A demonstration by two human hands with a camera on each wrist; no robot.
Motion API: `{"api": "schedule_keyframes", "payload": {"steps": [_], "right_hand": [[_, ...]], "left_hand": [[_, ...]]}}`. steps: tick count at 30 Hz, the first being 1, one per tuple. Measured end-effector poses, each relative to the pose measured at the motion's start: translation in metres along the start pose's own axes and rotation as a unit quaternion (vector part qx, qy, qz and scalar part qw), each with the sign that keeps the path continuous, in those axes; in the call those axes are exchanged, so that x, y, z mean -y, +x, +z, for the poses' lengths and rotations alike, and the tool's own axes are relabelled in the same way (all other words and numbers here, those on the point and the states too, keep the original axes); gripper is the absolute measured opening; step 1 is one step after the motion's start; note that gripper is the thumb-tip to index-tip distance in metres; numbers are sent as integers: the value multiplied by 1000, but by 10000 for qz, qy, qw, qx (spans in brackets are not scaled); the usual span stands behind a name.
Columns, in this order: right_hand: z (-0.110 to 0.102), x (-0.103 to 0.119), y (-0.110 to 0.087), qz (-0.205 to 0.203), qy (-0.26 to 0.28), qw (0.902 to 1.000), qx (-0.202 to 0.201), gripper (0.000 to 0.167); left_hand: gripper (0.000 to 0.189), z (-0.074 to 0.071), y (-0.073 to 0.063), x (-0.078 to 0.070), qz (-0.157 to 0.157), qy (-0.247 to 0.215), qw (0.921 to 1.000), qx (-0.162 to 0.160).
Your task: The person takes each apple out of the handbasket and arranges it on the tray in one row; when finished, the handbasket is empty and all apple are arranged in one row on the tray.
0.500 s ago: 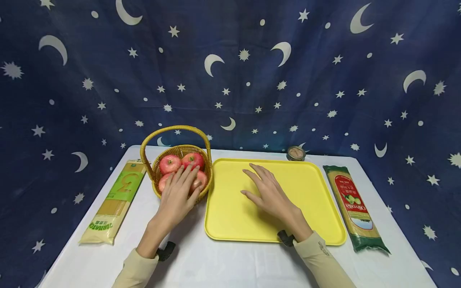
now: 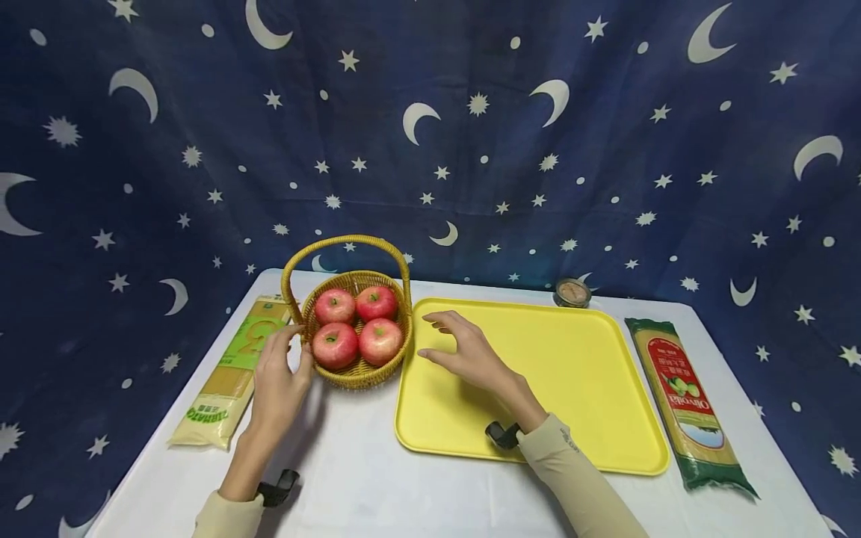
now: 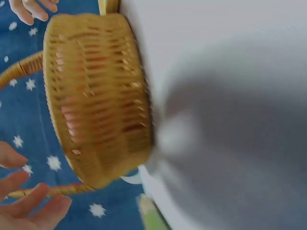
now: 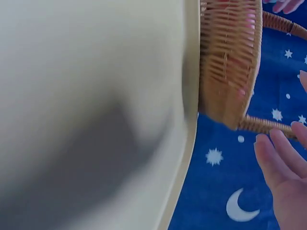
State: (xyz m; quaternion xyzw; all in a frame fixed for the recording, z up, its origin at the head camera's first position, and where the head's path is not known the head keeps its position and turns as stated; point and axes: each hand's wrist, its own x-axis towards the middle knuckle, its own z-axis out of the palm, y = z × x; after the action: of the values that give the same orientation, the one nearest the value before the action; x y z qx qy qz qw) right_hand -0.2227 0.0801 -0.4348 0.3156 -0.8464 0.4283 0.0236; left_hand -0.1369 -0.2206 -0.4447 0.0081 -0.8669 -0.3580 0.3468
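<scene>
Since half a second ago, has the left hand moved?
Yes, leftward. Judged against the basket in the head view, the left hand has gone from over the apples to the basket's left side.

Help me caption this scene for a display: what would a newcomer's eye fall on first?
Probably the yellow tray, lying right of centre on the white table. Just left of it stands the wicker basket with four red apples, its handle arching above them, the left hand beside it and the right hand over the tray. Behind hangs a moon-and-star-patterned dark blue cloth.
</scene>
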Motion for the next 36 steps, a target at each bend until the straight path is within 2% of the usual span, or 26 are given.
{"api": "schedule_keyframes", "payload": {"steps": [3, 6, 9, 14, 17, 23, 30, 36], "right_hand": [[9, 1, 8, 28, 251, 9996, 122, 60], [18, 1, 16, -43, 392, 9990, 224, 59], [25, 2, 22, -148, 399, 9987, 269, 58], [33, 4, 29, -336, 187, 9988, 305, 57], [36, 5, 34, -350, 83, 9985, 403, 57], [40, 10, 42, -209, -115, 9969, 753, 60], [44, 16, 53, 67, -561, 9894, 1338, 69], [52, 18, 61, 107, -857, 9840, 1559, 71]], "left_hand": [[38, -1, 4, 10, -682, -326, 9971, 57], [45, -1, 10, 17, -1411, -733, 9866, 366], [53, -2, 17, 24, -1962, -1165, 9703, 796], [66, 0, 24, 35, -2517, -1895, 9383, 1422], [70, 2, 26, 41, -2753, -2218, 9207, 1652], [71, 6, 31, 51, -2978, -2731, 8936, 1955], [72, 13, 36, 60, -3181, -3476, 8604, 1940], [76, 13, 40, 69, -3436, -3637, 8422, 2010]]}}
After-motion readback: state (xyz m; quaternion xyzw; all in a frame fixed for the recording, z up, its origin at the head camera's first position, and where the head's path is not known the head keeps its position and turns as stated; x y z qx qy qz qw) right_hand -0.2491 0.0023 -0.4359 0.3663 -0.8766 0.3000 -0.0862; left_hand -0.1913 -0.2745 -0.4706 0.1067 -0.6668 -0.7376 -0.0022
